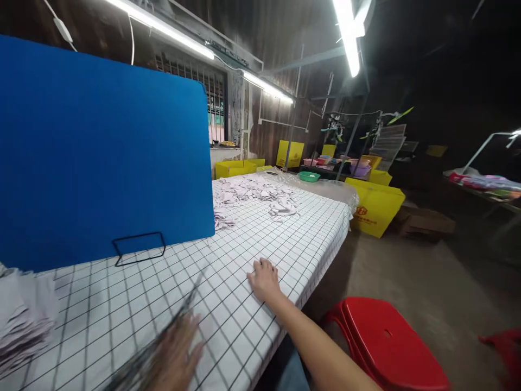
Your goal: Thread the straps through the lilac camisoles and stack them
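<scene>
My left hand (179, 347) is low over the checked tablecloth (228, 315), smeared by motion. Its thumb stands apart from the stretched fingers, and I see nothing gripped in it. A dark blurred streak (189, 298) runs along its far side; whether that is a fold of the cloth or a thin object I cannot make out. Nearer the table's right edge, my right hand (264, 279) rests palm down on the cloth, fingers slightly bent and apart, holding nothing.
A large blue board (106, 152) stands upright on the table by a black wire stand (138, 250). A pile of pale cloth pieces (24, 315) lies at left, and more scraps (260, 190) at the far end. A red stool (391, 342) stands right, with yellow boxes (374, 201) beyond.
</scene>
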